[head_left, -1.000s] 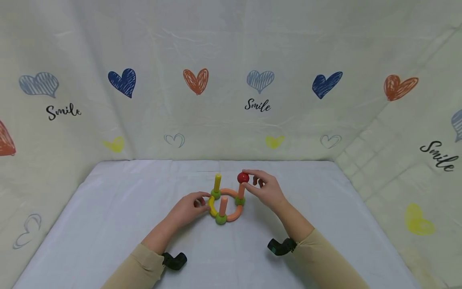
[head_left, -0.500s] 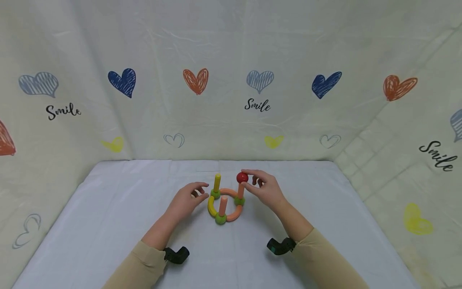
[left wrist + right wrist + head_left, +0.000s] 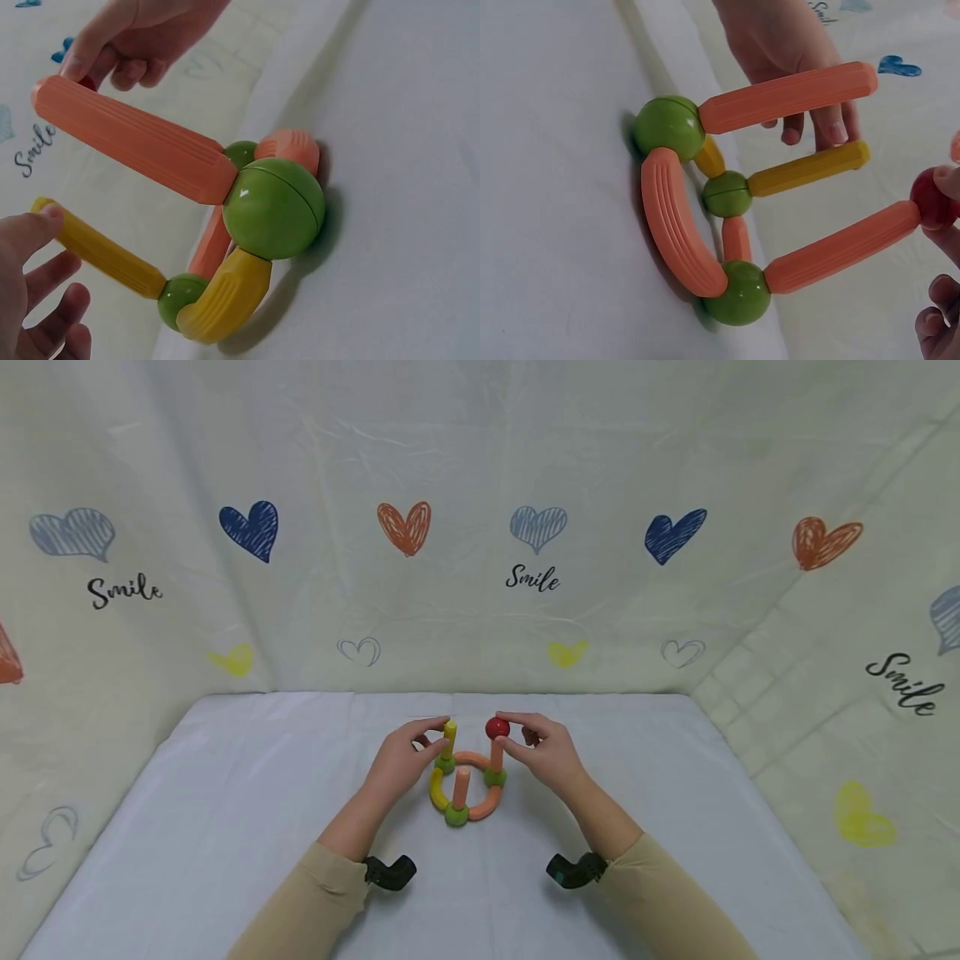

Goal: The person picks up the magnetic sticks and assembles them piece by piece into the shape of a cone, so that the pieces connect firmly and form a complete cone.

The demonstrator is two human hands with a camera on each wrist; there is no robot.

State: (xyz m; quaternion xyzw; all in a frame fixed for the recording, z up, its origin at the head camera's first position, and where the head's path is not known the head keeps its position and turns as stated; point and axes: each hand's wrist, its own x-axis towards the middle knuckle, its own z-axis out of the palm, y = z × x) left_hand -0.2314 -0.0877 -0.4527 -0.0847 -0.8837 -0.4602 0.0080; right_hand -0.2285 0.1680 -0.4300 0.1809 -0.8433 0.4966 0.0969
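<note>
A toy frame of green balls (image 3: 457, 816) joined by curved orange pieces (image 3: 676, 221) and a yellow curved piece (image 3: 232, 292) lies as a ring on the table. Three rods stand up from it: a near orange rod (image 3: 461, 788), a right orange rod (image 3: 844, 247) and a yellow rod (image 3: 112, 255) at the back left. My left hand (image 3: 400, 761) pinches the yellow rod near its top between thumb and index finger. At the right rod's upper end sits a red ball (image 3: 497, 728), held between the thumb and index finger of my right hand (image 3: 550, 755).
White cloth covers the table (image 3: 247, 793). Behind it and along the sides hangs a pale curtain (image 3: 465, 610) printed with hearts and "Smile". Black wrist cameras (image 3: 390, 872) sit below both hands, at the beige sleeves (image 3: 307, 902).
My left hand has let go of the ring's left side, moved up and right, and taken the yellow rod's top. My right hand keeps hold of the red ball.
</note>
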